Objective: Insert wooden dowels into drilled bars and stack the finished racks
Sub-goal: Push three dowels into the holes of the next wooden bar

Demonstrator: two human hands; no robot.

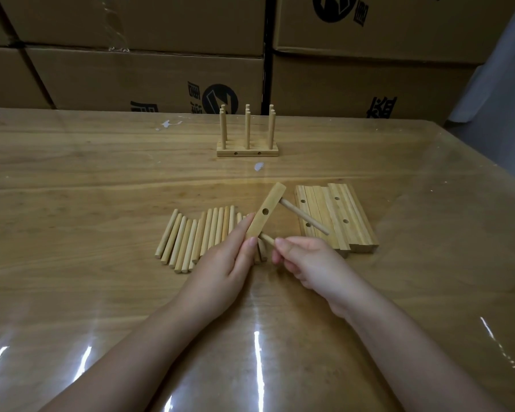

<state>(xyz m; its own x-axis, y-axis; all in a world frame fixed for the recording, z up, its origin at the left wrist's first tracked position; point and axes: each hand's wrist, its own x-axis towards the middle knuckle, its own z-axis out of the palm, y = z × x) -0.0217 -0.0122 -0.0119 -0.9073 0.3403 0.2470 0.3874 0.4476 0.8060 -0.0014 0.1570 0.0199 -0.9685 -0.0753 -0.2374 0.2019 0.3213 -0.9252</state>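
Wooden bar [273, 197] with fitted dowel [305, 219], gripped by left hand [220, 263]; right hand [312, 263] pinches 2nd dowel [267, 239] at the bar's 6 o'clock end.

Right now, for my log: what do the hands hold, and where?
Left hand: pale drilled wooden bar, lower end. Right hand: round wooden dowel, near its visible end.

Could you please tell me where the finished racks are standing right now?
In the head view, the finished racks stand at the far middle of the table, just before the cardboard boxes, well beyond the loose dowels and the drilled bars.
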